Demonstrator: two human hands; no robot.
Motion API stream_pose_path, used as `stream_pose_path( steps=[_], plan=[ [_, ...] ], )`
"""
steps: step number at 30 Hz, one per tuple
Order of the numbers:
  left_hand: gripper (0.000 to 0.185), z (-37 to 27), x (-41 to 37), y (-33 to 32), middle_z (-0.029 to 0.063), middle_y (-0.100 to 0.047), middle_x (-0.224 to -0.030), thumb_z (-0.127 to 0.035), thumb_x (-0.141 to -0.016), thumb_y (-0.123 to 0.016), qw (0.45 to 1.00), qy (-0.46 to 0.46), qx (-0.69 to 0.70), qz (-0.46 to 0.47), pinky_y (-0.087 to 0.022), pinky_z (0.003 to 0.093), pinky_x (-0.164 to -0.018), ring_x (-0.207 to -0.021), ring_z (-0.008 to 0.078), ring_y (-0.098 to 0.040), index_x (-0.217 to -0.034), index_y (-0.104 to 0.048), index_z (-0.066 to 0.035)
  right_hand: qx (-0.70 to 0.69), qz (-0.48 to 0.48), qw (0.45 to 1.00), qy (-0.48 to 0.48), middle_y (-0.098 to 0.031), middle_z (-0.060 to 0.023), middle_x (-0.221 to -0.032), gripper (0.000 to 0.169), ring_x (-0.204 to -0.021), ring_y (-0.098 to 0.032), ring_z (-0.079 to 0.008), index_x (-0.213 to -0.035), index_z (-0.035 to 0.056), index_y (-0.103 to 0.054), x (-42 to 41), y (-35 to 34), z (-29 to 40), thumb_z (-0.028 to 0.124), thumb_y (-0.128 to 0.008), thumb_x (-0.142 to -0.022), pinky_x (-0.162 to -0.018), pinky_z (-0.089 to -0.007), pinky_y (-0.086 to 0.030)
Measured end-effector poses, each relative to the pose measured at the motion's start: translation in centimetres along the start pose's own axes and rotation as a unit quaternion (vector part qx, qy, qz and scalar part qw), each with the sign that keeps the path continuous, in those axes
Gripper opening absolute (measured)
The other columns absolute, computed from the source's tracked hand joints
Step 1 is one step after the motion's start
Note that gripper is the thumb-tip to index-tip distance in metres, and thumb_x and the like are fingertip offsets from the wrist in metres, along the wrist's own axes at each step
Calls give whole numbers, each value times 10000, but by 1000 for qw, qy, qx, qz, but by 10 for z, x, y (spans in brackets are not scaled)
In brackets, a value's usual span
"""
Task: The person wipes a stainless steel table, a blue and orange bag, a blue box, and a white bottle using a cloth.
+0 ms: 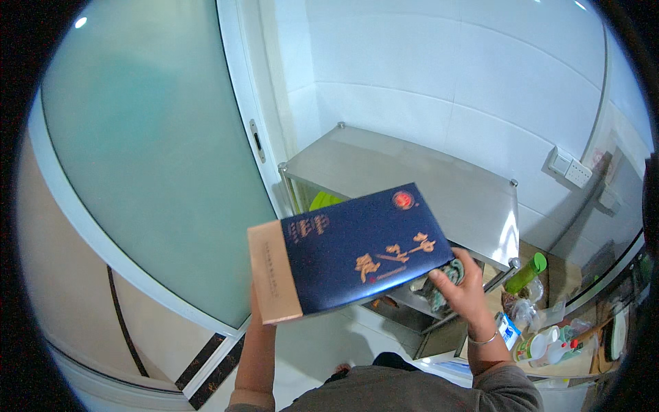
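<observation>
A flat dark blue box (355, 252) with a copper-coloured end band, gold characters and a red round emblem is held tilted in front of me. My right hand (463, 283) grips its lower right corner, thumb on the near edge. At the other end my left hand (256, 309) supports the banded part; its fingers are mostly hidden under the box. Beyond the box stands a stainless steel shelf rack (412, 159), its top partly covered by the box in this view.
A frosted glass sliding door (154, 154) fills the left. On the right, a counter holds a green bottle (525, 273), plastic bags (527, 311) and white plastic bottles (533, 347). A wall socket (577, 173) sits above. A crumpled cloth (443, 288) lies on the rack's lower shelf.
</observation>
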State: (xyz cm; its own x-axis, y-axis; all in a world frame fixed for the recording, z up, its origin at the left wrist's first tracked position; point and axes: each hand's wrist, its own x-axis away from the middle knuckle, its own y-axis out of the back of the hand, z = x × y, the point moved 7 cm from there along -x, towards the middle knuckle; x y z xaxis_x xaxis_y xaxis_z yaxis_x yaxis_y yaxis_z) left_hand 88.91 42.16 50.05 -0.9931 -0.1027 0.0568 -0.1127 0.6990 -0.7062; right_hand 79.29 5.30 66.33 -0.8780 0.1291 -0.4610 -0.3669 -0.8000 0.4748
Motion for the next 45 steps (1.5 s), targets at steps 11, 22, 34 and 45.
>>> stream_pose_path(
  steps=[11, 22, 34, 45],
  plan=[
    [410, 19, -209, -163, 54, -585, -1039, -374, -879, -449, 965, 70, -82, 241, -477, 275, -775, -921, 142, -580, -1129, -515, -55, 18, -22, 991, -130, -603, -105, -760, 376, -694, -553, -137, -973, -61, -530, -135, -5, -64, 227, -648, -762, -636, -286, -457],
    [322, 123, -412, -233, 119, -614, -925, -234, -864, -462, 912, 308, -215, 169, -512, 331, -647, -778, 212, -619, -1055, -547, 11, 16, 0, 978, -208, -592, -79, -702, 387, -632, -543, -112, -961, -61, -542, -252, -3, -152, 268, -633, -779, -569, -267, -453],
    [320, 170, -511, -304, 141, -607, -896, -204, -871, -447, 907, 240, -277, 206, -507, 333, -643, -761, 229, -613, -1027, -539, 60, 102, -33, 961, -255, -592, -142, -608, 361, -555, -577, -179, -861, -81, -577, -322, 6, -183, 264, -626, -768, -546, -321, -463],
    [338, 138, -536, -332, 84, -582, -1039, -267, -882, -477, 875, 300, -355, 133, -456, 324, -773, -933, 192, -556, -1090, -549, -10, 113, -65, 944, -303, -598, -127, -598, 315, -544, -569, -153, -809, -65, -603, -367, -9, -195, 248, -619, -778, -536, -304, -456]
  ],
)
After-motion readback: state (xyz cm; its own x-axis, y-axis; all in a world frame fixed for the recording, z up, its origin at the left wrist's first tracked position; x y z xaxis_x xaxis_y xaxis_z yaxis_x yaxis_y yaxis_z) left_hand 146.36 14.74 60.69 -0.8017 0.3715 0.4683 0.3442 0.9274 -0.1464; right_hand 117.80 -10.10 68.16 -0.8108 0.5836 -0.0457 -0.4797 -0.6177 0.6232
